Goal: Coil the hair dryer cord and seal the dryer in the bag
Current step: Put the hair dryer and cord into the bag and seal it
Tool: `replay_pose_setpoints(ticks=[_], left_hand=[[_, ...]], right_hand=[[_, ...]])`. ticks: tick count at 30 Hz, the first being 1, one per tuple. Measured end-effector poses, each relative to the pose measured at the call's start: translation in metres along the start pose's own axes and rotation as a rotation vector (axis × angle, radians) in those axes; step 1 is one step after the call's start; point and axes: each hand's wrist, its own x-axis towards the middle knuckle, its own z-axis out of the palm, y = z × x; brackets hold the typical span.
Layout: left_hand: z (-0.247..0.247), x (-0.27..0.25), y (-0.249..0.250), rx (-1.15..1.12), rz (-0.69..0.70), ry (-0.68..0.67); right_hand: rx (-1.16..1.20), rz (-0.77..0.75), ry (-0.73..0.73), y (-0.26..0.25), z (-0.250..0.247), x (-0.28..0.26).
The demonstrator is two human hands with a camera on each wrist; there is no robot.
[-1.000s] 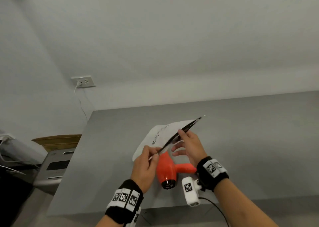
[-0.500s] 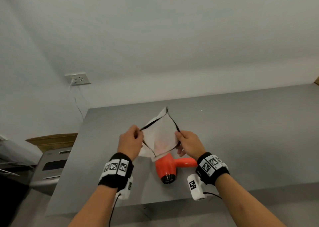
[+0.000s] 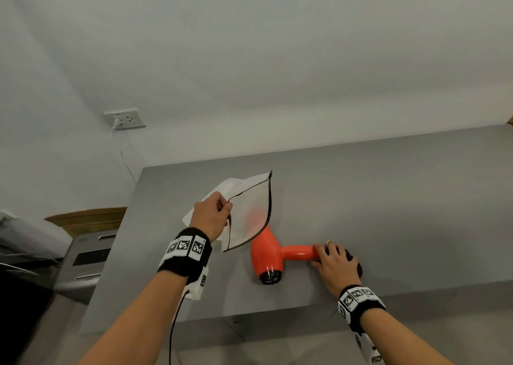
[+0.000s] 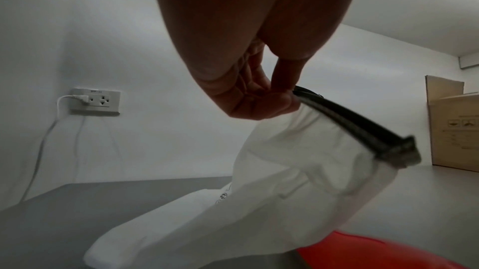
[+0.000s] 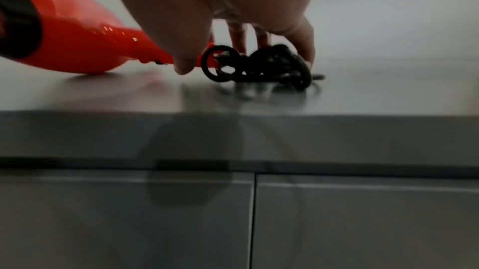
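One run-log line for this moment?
left hand: pinches bag mouth open | right hand: touches coiled cord | hair dryer: lying on counter
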Motion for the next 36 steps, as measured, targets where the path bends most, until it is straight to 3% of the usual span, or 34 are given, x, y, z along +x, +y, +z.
replay_pose_setpoints(ticks=[5, 8, 14, 18, 23, 25, 31, 36], left_hand=[[0.002, 0.004, -0.004, 0.036, -0.006, -0.014], [0.0, 0.008, -0.004, 0.045, -0.016, -0.002], [-0.006, 0.019, -0.015, 0.063, -0.048, 0.061], [-0.004, 0.024, -0.015, 0.068, -0.045, 0.073], [0.005, 0.027, -0.01, 0.056, -0.025, 0.053], [0.011, 0.027, -0.003, 0.046, -0.006, 0.043], [0.016, 0.028, 0.01, 0.011, 0.045, 0.066], [0.018, 0.012, 0.03, 0.052, 0.204, 0.001]], right_hand=[[0.052, -0.133, 0.138, 0.009, 0.009, 0.005], [0.238, -0.179, 0.169, 0.011, -0.008, 0.002], [0.57, -0.011, 0.203, 0.015, -0.061, -0.004], [1.038, 0.053, 0.16, 0.015, -0.1, -0.026], [1.743, 0.068, -0.052, 0.001, -0.115, -0.065], [1.88, 0.092, -0.141, -0.011, -0.109, -0.068], [1.77, 0.109, -0.163, -0.039, -0.088, -0.064], [1.663, 0.101, -0.189, -0.055, -0.073, -0.064]])
